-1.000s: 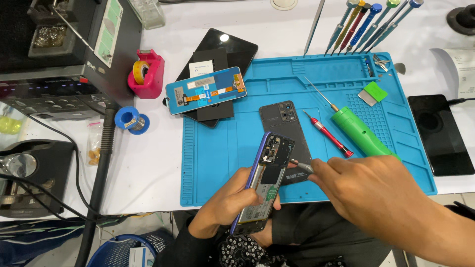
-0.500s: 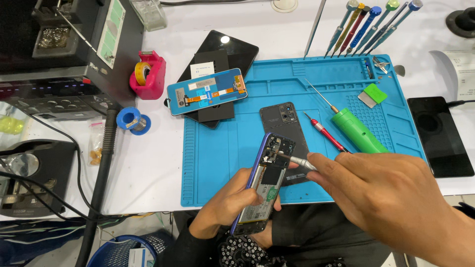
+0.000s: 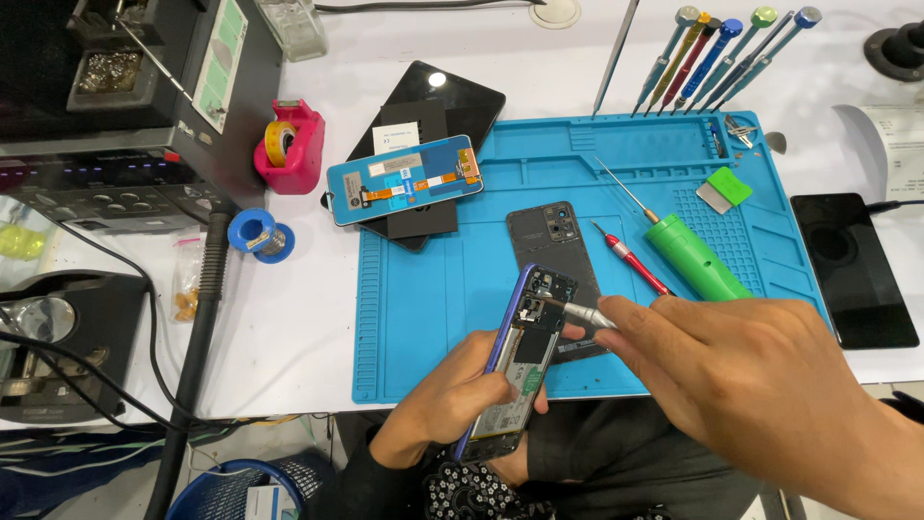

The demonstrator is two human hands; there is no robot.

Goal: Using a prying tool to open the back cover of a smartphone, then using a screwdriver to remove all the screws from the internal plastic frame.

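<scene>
My left hand point(image 3: 450, 397) grips an opened phone point(image 3: 525, 358) with a purple frame, its back off and its circuit boards showing, tilted over the near edge of the blue work mat point(image 3: 462, 279). My right hand point(image 3: 751, 376) holds a small silver-tipped screwdriver point(image 3: 577, 311), its tip resting on the upper part of the phone's inside. The phone's dark back cover point(image 3: 553, 241) lies flat on the mat just beyond.
On the mat lie a red screwdriver point(image 3: 630, 258), a green-handled tool point(image 3: 695, 258) and a green scraper point(image 3: 724, 189). A detached screen point(image 3: 404, 178) rests on dark panels at the mat's far left corner. Several screwdrivers point(image 3: 717, 53) lean at the back. Another black phone point(image 3: 852, 265) lies right; soldering gear point(image 3: 106, 116) stands left.
My right hand has shifted slightly and the screwdriver tip has moved up along the inside of the phone. My left hand keeps the phone in the same place.
</scene>
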